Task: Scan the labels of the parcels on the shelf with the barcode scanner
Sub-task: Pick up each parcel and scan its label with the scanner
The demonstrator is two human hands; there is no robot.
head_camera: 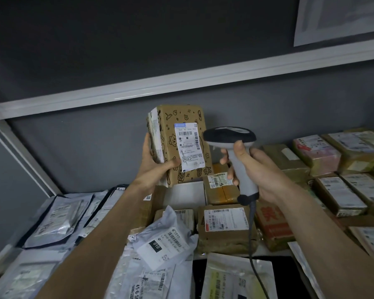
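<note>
Where the shelf (9, 253) meets its left edge, flat grey plastic mailers (58, 219) lie overlapping, smooth and slightly glossy, each with a pale printed label. Further along the front edge a crumpled white plastic bag (166, 238) sits on top of other mailers, its label creased and marked with a black square. Above them the left hand (153, 165) holds a cardboard box (177, 143) upright over the middle of the shelf, clear of the parcels below; the palm cups the box's left side and the thumb presses across its lower front. This box is rectangular, brown, printed with small black cartoon drawings, and it carries a long white label (189, 145) with barcodes on its front face, plus a strip of white tape down its left edge. Just beside it, the right hand (255, 169) is wrapped around the grey plastic handle of a barcode scanner (235, 152), whose rounded dark head sits level with the label, just to its right. A dark cable (252, 234) hangs from the base of the handle toward the front edge. Under the scanner lie taped brown cardboard boxes (225, 225) with white labels. Toward the right edge more brown boxes (341, 190) are packed closely in rows, one (317, 152) of them wrapped in pink printed plastic.
</note>
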